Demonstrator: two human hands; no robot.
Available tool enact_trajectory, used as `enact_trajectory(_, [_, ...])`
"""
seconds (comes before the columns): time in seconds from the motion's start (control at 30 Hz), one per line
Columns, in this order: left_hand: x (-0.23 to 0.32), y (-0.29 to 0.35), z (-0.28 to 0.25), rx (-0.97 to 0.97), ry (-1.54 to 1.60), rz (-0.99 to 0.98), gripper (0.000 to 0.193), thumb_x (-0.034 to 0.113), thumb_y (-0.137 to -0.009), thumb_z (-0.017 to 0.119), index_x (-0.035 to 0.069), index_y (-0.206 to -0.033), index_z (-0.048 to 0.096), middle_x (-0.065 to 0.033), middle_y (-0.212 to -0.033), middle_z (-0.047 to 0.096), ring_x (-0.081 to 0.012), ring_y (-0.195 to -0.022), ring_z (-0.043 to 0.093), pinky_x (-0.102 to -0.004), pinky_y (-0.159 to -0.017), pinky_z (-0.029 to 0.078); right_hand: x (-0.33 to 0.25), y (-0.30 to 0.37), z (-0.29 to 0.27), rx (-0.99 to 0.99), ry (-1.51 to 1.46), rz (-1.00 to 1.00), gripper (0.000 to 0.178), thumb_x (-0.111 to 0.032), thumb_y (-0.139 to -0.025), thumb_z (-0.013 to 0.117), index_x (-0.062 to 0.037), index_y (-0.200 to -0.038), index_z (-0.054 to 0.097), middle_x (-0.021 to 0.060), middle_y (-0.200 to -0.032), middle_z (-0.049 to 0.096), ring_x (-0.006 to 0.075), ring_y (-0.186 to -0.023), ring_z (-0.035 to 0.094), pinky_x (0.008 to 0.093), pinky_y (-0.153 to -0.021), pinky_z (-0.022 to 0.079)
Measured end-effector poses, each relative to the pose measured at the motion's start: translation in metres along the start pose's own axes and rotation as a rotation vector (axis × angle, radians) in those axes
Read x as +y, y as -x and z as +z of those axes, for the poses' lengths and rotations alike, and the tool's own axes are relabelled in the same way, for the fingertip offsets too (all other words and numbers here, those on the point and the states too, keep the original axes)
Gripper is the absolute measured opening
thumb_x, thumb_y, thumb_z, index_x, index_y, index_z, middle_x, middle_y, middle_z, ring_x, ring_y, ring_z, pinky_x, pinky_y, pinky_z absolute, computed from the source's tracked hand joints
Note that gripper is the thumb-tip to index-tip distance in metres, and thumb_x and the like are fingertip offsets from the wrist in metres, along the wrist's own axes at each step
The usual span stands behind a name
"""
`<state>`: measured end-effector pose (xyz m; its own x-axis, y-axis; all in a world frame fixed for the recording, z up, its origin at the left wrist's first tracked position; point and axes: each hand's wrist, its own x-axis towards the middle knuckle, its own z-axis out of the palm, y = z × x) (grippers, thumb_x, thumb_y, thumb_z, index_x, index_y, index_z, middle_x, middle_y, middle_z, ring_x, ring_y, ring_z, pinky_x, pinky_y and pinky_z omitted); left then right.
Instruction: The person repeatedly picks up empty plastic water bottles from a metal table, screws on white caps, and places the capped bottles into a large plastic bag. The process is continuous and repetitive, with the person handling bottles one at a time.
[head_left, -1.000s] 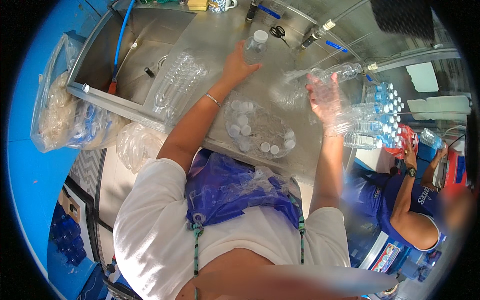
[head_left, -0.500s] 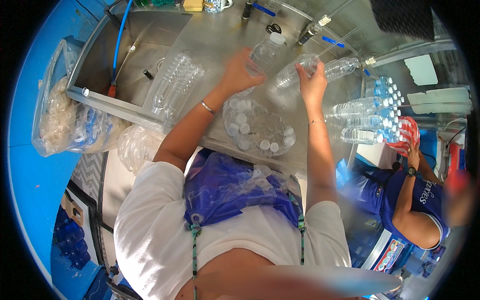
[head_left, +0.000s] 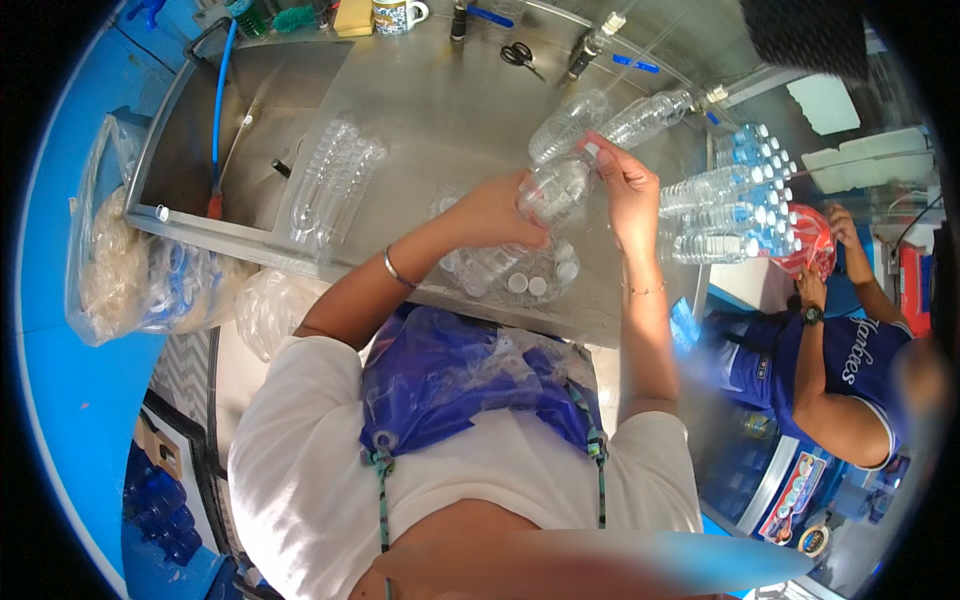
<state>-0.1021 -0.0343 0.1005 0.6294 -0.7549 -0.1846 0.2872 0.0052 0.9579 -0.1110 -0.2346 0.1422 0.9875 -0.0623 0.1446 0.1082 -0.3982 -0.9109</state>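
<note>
Clear, glossy plastic bottle (head_left: 556,190) gripped between left hand (head_left: 492,212) and right hand (head_left: 626,182) over a dull brushed stainless-steel counter (head_left: 440,90), with smooth white plastic caps (head_left: 530,283) below and a crinkly, shiny blue plastic apron (head_left: 450,375).

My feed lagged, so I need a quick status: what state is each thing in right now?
Clear bottle: held in both hands, right fingers at its neck.
Left hand: gripping the bottle's body.
Right hand: at the bottle's neck.
Bowl of white caps: on the counter, uncovered.
Stacked bottles: lying on their sides.
Scissors: lying unused.
</note>
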Motion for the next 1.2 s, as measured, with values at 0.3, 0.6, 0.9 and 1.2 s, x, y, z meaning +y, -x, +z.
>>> enact_trajectory(0.3, [0.013,-0.001,0.019,-0.416,0.246,0.008,0.053,0.016,-0.071,0.075,0.0,-0.117,0.052,-0.0156,-0.094,0.066,-0.0232,-0.07,0.068,-0.0352,-0.061,0.058,-0.022,0.011,-0.046,-0.082,0.366,-0.386,0.033,-0.03,-0.096,0.044,-0.0014,-0.085,0.057,0.0162,-0.074,0.054,0.0348,-0.062,0.054,0.0359,-0.058,0.043])
enact_trajectory(0.6, [-0.001,-0.01,0.036,-0.819,0.756,-0.212,0.065,0.021,-0.066,0.079,0.001,-0.12,0.049,-0.0135,-0.094,0.066,-0.0268,-0.069,0.068,-0.0351,-0.062,0.057,-0.012,0.028,-0.062,0.021,0.1,-0.633,0.044,-0.039,-0.095,0.044,-0.0008,-0.08,0.057,0.0115,-0.067,0.054,0.0247,-0.057,0.054,0.0326,-0.054,0.041])
enact_trajectory(0.9, [0.005,-0.045,0.066,-0.041,-0.762,0.128,0.075,0.027,-0.059,0.08,-0.004,-0.119,0.047,-0.0162,-0.09,0.067,-0.0292,-0.077,0.067,-0.0368,-0.072,0.053,0.022,0.04,-0.096,-0.007,0.437,-0.217,0.032,-0.027,-0.1,0.039,-0.0036,-0.082,0.051,0.007,-0.064,0.045,0.0157,-0.057,0.042,0.0309,-0.055,0.037])
enact_trajectory(1.2, [-0.049,-0.153,0.088,0.299,-0.711,0.53,0.071,0.029,-0.059,0.084,-0.001,-0.112,0.049,-0.0202,-0.108,0.056,-0.0356,-0.103,0.056,-0.0415,-0.087,0.046,0.14,0.136,-0.189,0.398,0.595,0.101,0.014,-0.017,-0.09,0.062,-0.0068,-0.097,0.068,0.0108,-0.071,0.053,0.0213,-0.062,0.056,0.0323,-0.06,0.046])
